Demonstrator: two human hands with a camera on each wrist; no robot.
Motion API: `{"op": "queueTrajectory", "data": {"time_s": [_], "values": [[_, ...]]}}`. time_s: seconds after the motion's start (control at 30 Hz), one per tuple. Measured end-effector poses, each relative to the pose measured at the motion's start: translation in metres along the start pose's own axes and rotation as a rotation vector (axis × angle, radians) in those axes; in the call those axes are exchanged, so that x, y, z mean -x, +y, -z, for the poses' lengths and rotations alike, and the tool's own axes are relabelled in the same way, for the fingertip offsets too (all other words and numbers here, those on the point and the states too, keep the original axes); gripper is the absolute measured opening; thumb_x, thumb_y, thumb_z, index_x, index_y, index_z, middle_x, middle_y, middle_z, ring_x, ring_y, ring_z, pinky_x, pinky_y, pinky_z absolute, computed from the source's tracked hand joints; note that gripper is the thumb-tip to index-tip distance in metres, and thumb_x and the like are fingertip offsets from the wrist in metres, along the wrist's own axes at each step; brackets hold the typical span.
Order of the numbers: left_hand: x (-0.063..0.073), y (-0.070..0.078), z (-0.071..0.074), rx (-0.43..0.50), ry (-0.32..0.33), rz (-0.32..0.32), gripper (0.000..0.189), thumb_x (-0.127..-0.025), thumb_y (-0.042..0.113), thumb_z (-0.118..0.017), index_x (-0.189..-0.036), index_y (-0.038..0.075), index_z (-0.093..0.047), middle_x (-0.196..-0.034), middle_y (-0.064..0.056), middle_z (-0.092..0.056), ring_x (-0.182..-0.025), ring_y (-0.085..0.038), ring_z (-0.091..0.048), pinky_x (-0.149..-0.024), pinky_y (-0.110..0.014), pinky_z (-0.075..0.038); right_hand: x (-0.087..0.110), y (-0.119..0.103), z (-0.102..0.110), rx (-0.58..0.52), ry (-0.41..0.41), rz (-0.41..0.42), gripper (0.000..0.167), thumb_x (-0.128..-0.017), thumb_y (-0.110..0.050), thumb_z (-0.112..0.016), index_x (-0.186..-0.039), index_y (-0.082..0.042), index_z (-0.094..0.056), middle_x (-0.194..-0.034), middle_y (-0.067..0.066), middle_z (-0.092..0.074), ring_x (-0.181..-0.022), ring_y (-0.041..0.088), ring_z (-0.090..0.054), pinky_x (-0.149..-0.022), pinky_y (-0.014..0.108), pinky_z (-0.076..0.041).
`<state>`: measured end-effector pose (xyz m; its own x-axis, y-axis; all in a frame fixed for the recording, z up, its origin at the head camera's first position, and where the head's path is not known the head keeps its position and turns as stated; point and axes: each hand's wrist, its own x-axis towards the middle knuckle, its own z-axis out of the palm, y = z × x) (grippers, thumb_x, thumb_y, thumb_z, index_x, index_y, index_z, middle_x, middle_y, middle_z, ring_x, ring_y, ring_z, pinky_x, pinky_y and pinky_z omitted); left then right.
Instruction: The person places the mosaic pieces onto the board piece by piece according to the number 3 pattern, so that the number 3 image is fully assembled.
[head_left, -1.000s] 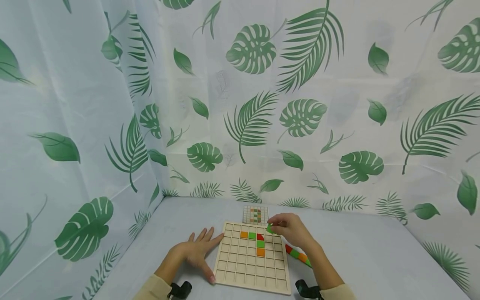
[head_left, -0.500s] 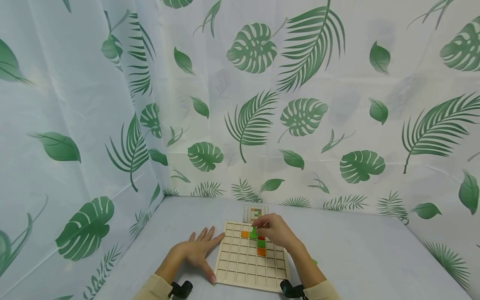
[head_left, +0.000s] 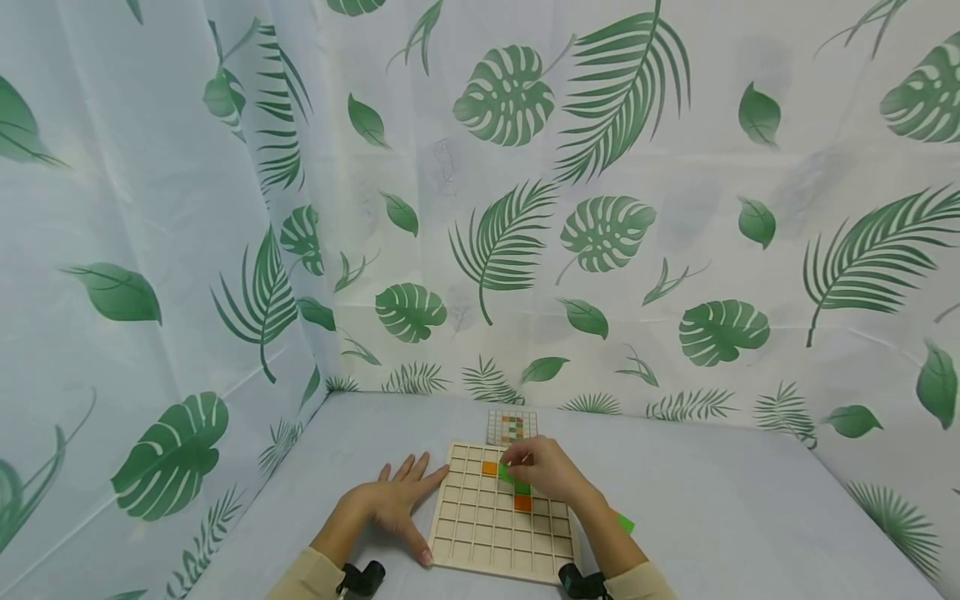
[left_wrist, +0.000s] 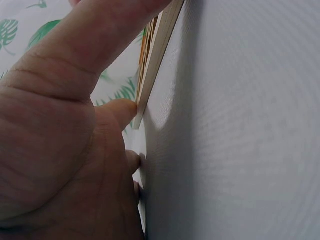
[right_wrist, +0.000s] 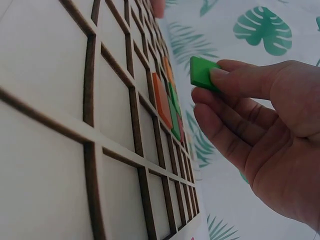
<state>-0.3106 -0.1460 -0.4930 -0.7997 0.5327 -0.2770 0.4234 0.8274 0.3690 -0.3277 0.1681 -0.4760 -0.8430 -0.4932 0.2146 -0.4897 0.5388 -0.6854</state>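
Observation:
A wooden grid board (head_left: 487, 533) lies on the table. My left hand (head_left: 395, 506) spreads along its left side, thumb and index finger touching the edge; the left wrist view shows the thumb and palm (left_wrist: 45, 150) beside that edge. My right hand (head_left: 551, 471) pinches a green square tile (right_wrist: 202, 72) between thumb and fingers, above the upper part of the board and apart from it. Set in the grid are an orange tile (head_left: 489, 468) near the top, a green tile (head_left: 522, 488) and another orange tile (head_left: 522, 503) below. The right hand hides neighbouring cells.
Behind the board lies a small card (head_left: 502, 427) printted with a coloured grid pattern. Loose tiles (head_left: 624, 522) lie right of the board, partly hidden by the right forearm. A leaf-patterned curtain (head_left: 480, 208) encloses the table at back and left.
My right hand has moved left with the green tile, from the board's upper right to over the coloured tiles, then slightly lower. The left hand stays where it was.

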Motion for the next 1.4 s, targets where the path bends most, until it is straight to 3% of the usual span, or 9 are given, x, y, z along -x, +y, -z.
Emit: {"op": "queueTrajectory", "data": {"time_s": [0.63,1.4], "values": [[-0.001,0.001,0.000,0.006,-0.003,0.008,0.134,-0.062,0.062,-0.094,-0.168,0.034,-0.017,-0.176,-0.017,-0.005,-0.162,-0.043,0.000,-0.124,-0.073,-0.003,-0.001,0.007,-0.009,0.021,-0.034,-0.046,0.011,-0.093,-0.005,-0.076,-0.102,-0.008,-0.080,-0.088,-0.002,-0.067,-0.073,0.010,-0.056,-0.063,0.024,-0.050],[0.000,0.003,0.002,0.002,-0.003,0.024,0.135,-0.061,0.062,-0.095,-0.168,0.033,-0.018,-0.176,-0.017,-0.006,-0.162,-0.042,-0.001,-0.124,-0.073,-0.002,0.000,-0.002,-0.013,0.024,-0.080,-0.040,0.010,-0.092,-0.001,-0.075,-0.098,-0.006,-0.081,-0.087,-0.003,-0.073,-0.076,0.011,-0.059,-0.066,0.024,-0.051]]}}
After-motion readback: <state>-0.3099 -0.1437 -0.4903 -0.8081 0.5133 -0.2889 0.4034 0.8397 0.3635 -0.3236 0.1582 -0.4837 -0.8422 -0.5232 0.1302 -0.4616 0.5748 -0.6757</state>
